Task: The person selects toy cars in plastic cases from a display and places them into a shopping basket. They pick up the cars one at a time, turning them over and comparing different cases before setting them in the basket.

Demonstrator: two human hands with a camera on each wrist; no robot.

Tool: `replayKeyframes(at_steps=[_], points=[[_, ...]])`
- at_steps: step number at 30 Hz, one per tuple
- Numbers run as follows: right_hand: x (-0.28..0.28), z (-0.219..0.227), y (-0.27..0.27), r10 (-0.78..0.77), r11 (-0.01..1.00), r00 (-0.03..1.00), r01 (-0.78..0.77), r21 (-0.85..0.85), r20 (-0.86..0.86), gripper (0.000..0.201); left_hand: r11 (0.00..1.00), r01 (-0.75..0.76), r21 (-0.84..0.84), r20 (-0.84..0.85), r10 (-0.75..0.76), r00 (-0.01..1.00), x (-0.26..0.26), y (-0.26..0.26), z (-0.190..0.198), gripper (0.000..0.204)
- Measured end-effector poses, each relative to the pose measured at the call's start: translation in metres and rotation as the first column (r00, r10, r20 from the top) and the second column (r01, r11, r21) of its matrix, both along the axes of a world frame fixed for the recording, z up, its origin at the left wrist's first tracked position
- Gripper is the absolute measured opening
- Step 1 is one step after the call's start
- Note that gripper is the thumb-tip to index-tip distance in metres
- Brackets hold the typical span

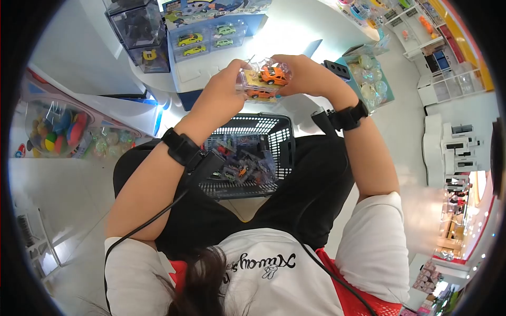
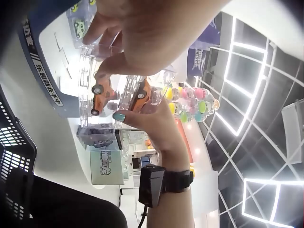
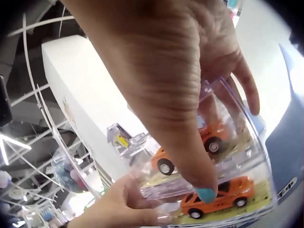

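Two clear plastic display boxes, stacked one on the other, are held between my hands over the counter's front edge. The upper box shows an orange toy car (image 1: 273, 76) on a yellowish base; a similar orange toy car (image 3: 218, 197) sits in the lower box. My left hand (image 1: 225, 90) grips the boxes from the left side, its fingers partly hidden behind them in the head view. From the other side my right hand (image 1: 305, 75) holds them, its teal-nailed thumb (image 3: 206, 194) across the front where the two boxes meet.
Below the hands, a dark plastic basket (image 1: 286, 150) between the legs contains several clear boxed toy cars (image 1: 243, 169). Boxed yellow cars (image 1: 191, 39) and green cars (image 1: 225, 30) stand on the white counter. A teal carton of clear balls (image 1: 369, 79) is at right.
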State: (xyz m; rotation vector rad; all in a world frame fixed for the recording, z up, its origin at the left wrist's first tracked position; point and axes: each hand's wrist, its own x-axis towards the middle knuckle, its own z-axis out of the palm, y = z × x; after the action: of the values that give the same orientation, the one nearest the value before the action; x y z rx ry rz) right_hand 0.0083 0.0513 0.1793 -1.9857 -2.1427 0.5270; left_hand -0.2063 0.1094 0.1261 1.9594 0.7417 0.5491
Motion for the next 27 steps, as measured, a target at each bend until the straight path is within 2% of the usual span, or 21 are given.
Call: replayKeyframes(at_steps=[1, 4, 7, 8, 9, 10, 13, 18, 20, 24, 27], points=[[-0.005, 0.012, 0.005, 0.013, 0.996, 1.000, -0.013, -0.094, -0.001, 0.072, 1.000, -0.005, 0.005, 0.010, 0.005, 1.000, -0.001, 0.002, -0.001, 0.047], [0.004, 0.016, 0.019, 0.027, 0.998, 0.999, -0.029, -0.051, -0.041, 0.072, 0.998, -0.045, -0.031, 0.079, 0.048, 0.996, 0.001, 0.018, -0.006, 0.054], [0.016, 0.020, 0.040, -0.097, 0.995, 0.995, 0.097, 0.003, -0.011, 0.066, 0.963, -0.268, 0.006, 0.345, 0.250, 0.905, 0.008, 0.031, -0.021, 0.062], [0.027, 0.015, 0.051, -0.130, 0.991, 0.991, 0.130, 0.014, -0.017, 0.064, 0.957, -0.289, -0.012, 0.341, 0.275, 0.899, 0.008, 0.034, -0.023, 0.064], [0.045, 0.001, 0.065, -0.086, 0.985, 0.996, 0.081, 0.153, 0.028, 0.061, 0.951, -0.309, -0.030, 0.336, 0.301, 0.893, 0.008, 0.036, -0.025, 0.066], [0.056, -0.003, 0.079, -0.086, 0.984, 0.992, 0.069, 0.166, 0.094, 0.060, 0.943, -0.329, -0.047, 0.331, 0.325, 0.886, 0.009, 0.039, -0.026, 0.068], [0.080, -0.015, 0.118, -0.070, 0.985, 0.943, 0.014, 0.173, 0.325, 0.058, 0.962, -0.211, -0.175, 0.324, 0.258, 0.910, 0.012, 0.023, -0.025, 0.061], [0.094, -0.036, 0.162, -0.099, 0.995, 0.857, 0.085, 0.051, 0.506, 0.057, 0.981, -0.035, 0.191, 0.279, -0.020, 0.960, 0.016, -0.036, -0.017, 0.049], [0.105, -0.052, 0.177, -0.094, 0.996, 0.865, 0.077, 0.056, 0.494, 0.059, 0.953, -0.010, 0.303, 0.257, -0.071, 0.964, 0.022, -0.056, -0.021, 0.050], [0.125, -0.087, 0.196, -0.027, 0.997, 0.912, -0.003, 0.074, 0.408, 0.063, 0.951, 0.046, 0.306, 0.261, -0.130, 0.957, 0.026, -0.065, -0.025, 0.048], [0.120, -0.096, 0.199, -0.082, 0.995, 0.941, 0.059, 0.081, 0.329, 0.061, 0.951, 0.047, 0.307, 0.267, -0.133, 0.954, 0.030, -0.064, -0.026, 0.046]])
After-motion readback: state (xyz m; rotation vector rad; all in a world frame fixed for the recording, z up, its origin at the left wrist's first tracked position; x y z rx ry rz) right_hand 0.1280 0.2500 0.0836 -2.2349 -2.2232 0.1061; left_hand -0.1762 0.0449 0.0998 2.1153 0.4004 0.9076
